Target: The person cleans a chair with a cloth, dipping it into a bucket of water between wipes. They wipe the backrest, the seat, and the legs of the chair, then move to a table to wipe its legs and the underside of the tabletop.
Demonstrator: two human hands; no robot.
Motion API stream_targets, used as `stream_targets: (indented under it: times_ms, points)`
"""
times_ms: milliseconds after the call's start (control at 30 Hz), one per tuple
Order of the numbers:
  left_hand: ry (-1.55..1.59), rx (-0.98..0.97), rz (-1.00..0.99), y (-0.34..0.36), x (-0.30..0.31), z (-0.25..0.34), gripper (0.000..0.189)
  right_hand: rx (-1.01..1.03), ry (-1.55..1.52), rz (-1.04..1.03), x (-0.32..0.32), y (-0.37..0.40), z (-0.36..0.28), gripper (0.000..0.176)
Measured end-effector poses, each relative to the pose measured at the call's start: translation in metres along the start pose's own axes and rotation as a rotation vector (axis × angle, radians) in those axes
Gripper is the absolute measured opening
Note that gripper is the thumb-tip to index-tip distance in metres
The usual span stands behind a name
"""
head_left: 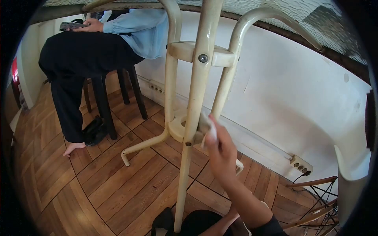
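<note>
My right hand [221, 151] reaches up from the lower right and presses a small white cloth [211, 132] against the lower ring [178, 125] of a cream metal table base. The fingers are closed on the cloth. The base has several curved tubular legs; the front leg [193, 118] runs down just left of my hand. An upper ring [185, 51] with a bolt joins the legs under the tabletop. My left hand is out of view. My dark-clothed knee [201, 224] shows at the bottom edge.
Another person in a light blue shirt [141, 29] and dark trousers sits on a dark stool [104, 98] at the upper left, holding a phone, one bare foot [74, 148] on the wood floor. A power strip [301, 164] lies by the white wall. A white chair [350, 173] stands at the right.
</note>
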State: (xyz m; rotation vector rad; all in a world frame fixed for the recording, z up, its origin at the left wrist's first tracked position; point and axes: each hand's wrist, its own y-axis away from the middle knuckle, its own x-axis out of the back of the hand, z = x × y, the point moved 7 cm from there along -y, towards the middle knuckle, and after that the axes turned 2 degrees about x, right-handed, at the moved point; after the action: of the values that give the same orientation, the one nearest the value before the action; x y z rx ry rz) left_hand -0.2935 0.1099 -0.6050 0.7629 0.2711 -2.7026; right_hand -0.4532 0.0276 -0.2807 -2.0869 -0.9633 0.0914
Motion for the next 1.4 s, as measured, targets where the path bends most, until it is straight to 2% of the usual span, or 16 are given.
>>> stream_targets:
  times_ms: [33,133,267,367,400,433,533,667,800,833,900,1033,1100,1200,1333,1400]
  points:
    - [0.002,0.044,-0.088,-0.001,-0.001,-0.012,0.019,-0.175,-0.204,0.031,0.001,-0.008,0.009,0.038]
    - [-0.412,-0.058,0.161,0.017,-0.010,0.055,0.033,-0.114,-0.393,-0.067,-0.015,-0.044,-0.020,0.043]
    - [-0.540,0.032,0.144,0.007,-0.010,0.065,0.034,-0.053,-0.530,-0.149,-0.022,-0.075,-0.050,0.054]
    - [-1.287,-0.586,0.151,-0.049,0.007,-0.216,0.032,-0.080,-0.462,-0.194,-0.031,-0.060,-0.039,0.058]
    - [-0.488,-0.256,0.129,-0.016,0.020,-0.092,0.032,-0.072,-0.434,-0.189,-0.035,-0.050,-0.026,0.055]
    - [-0.374,-0.194,0.142,-0.009,0.012,-0.054,0.032,-0.072,-0.433,-0.190,-0.037,-0.041,-0.019,0.055]
    - [-0.303,-0.156,0.219,-0.003,0.002,-0.010,0.032,0.021,-0.286,-0.168,-0.035,-0.035,-0.019,0.049]
    - [-0.327,-0.004,0.234,0.026,-0.013,0.099,0.036,-0.110,-0.446,-0.184,-0.026,-0.072,-0.050,0.048]
    - [-0.226,0.133,0.196,0.027,-0.008,0.068,0.040,-0.013,-0.288,-0.122,-0.027,-0.068,-0.038,0.041]
    - [-0.130,0.079,0.186,0.028,-0.009,0.069,0.037,-0.019,-0.284,-0.118,-0.028,-0.060,-0.026,0.041]
    - [-0.033,0.032,0.172,0.028,-0.009,0.064,0.033,0.095,0.160,-0.114,-0.029,-0.032,-0.013,0.041]
    - [0.133,0.002,0.098,0.005,-0.001,0.031,0.023,0.102,0.336,-0.123,-0.006,0.011,-0.011,0.048]
    - [-0.300,-0.065,0.170,0.000,0.006,0.029,0.025,0.119,0.393,-0.182,0.008,0.032,-0.025,0.048]
    - [-0.427,-0.068,0.182,0.004,0.005,0.046,0.027,-0.027,0.223,-0.140,0.028,0.067,-0.018,0.046]
    - [-0.029,-0.074,0.263,0.018,-0.001,0.062,0.024,0.009,0.284,-0.080,0.057,0.071,-0.010,0.052]
    - [-0.545,-0.057,0.134,0.019,-0.008,0.087,0.028,0.087,0.371,0.198,0.082,0.043,-0.031,0.049]
